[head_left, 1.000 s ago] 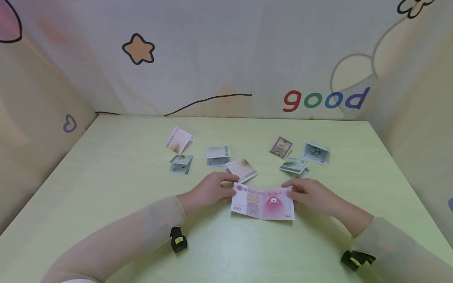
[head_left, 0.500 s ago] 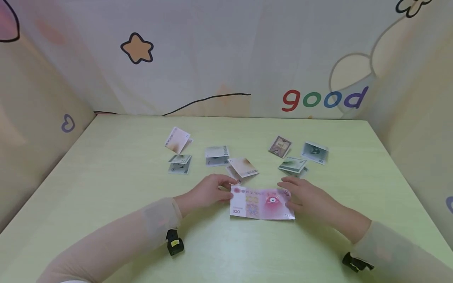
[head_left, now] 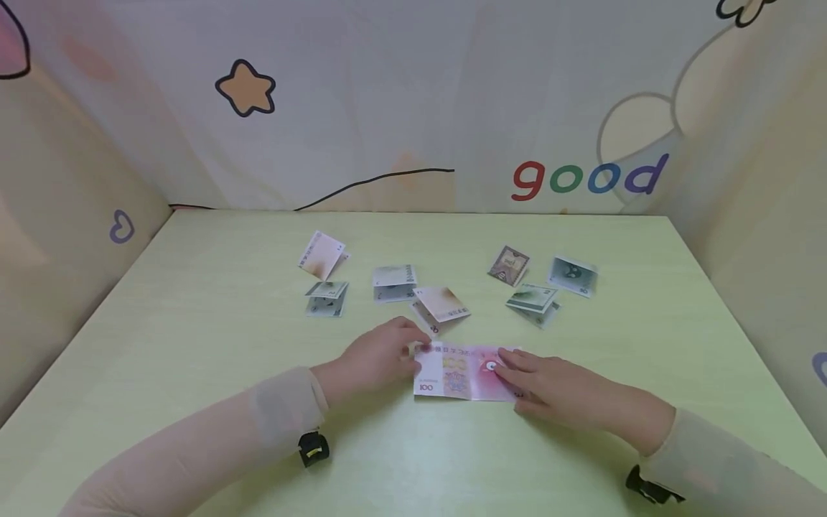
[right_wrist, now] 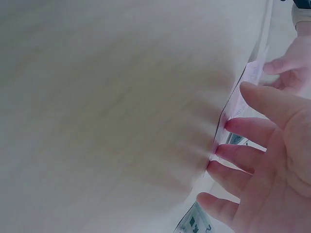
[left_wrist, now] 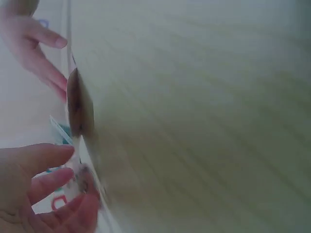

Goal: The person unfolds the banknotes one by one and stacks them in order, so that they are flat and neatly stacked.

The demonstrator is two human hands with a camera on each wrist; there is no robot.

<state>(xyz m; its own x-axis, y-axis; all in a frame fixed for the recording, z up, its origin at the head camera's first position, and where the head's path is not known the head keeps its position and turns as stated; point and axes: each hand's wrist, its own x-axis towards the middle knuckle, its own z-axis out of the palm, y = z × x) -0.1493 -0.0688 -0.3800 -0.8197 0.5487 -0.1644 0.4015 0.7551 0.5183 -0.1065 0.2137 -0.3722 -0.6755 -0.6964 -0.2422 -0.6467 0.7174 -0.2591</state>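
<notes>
A pink 100 banknote [head_left: 442,370] with a crease down its middle lies on the table in the head view. My left hand [head_left: 377,359] is at its left edge, fingertips touching the top left corner. In the left wrist view the thumb and fingers of the left hand [left_wrist: 36,194] stand apart. My right hand [head_left: 568,388] rests with extended fingers on the note's right half, covering part of the printed eye. Spread, nearly straight fingers of the right hand [right_wrist: 262,155] touch the pink note [right_wrist: 238,99] in the right wrist view.
Just behind the note lies a folded pale note [head_left: 442,305]. Farther back are other folded notes: a pale one [head_left: 321,255], greenish ones [head_left: 326,298] [head_left: 394,282] [head_left: 533,298], a brown one [head_left: 509,266] and a dark green one [head_left: 573,276]. A printed backdrop [head_left: 362,108] stands behind the table.
The pink note has come down flatter onto the table. My right hand has let go of its right edge and slid left onto it with fingers extended. The left hand has loosened.
</notes>
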